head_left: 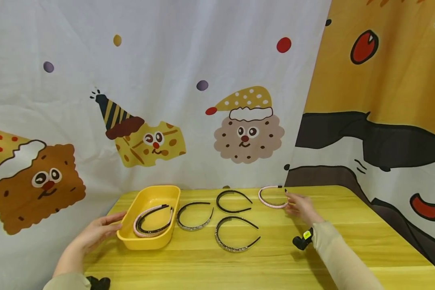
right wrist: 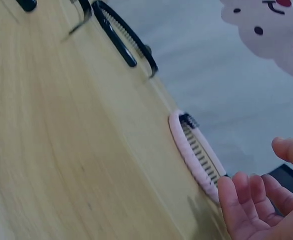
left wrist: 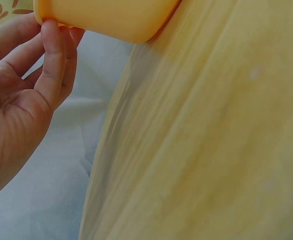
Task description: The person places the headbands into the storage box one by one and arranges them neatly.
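Note:
In the head view, my left hand (head_left: 99,231) lies against the left side of a yellow tray (head_left: 125,233), its fingertips at the rim. The left wrist view shows the fingers lightly bent beside the tray's wall (left wrist: 106,22). A pink headband (head_left: 143,232) and a black one (head_left: 154,231) lie together inside. At the far right, my right hand (head_left: 302,206) is beside another pink headband (head_left: 266,202) on the table. Its fingertips overlap one end of this band (right wrist: 191,155) in the right wrist view, while the thumb stands apart from the fingers.
Between the hands, several headbands lie on the wooden table (head_left: 188,270): a plain black one (head_left: 228,210) at the back and two glittery ones, one nearer the tray (head_left: 192,228) and one further forward (head_left: 235,249). A printed curtain (head_left: 195,161) hangs behind the table.

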`<state>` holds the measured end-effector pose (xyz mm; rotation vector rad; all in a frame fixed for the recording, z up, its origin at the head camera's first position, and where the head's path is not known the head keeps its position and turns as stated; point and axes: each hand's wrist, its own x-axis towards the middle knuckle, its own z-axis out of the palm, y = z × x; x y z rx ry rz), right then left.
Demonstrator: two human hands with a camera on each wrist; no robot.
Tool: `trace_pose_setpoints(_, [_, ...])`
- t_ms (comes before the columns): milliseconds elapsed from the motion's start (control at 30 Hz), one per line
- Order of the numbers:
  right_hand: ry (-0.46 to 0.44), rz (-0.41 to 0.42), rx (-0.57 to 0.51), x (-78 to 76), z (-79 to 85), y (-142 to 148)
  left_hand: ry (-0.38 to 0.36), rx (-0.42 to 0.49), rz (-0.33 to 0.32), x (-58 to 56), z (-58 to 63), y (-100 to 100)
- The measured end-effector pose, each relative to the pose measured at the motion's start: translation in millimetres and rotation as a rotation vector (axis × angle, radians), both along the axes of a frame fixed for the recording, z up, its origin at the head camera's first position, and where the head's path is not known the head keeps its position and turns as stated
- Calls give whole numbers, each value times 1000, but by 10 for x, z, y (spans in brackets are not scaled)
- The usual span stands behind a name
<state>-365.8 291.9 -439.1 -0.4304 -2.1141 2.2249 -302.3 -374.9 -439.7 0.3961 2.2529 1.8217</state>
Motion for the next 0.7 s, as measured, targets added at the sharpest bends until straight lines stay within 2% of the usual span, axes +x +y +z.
trace_pose_setpoints(233, [-26, -20, 30, -9, -28, 91, 4, 8, 15, -2, -9, 7])
trace_pose_setpoints(500, [-50, -31, 68, -73, -42, 177, 25, 4, -6, 18, 23, 24])
trace_pose_setpoints(700, [-34, 8, 100, -179, -108, 220, 17, 12, -9, 28, 24, 10])
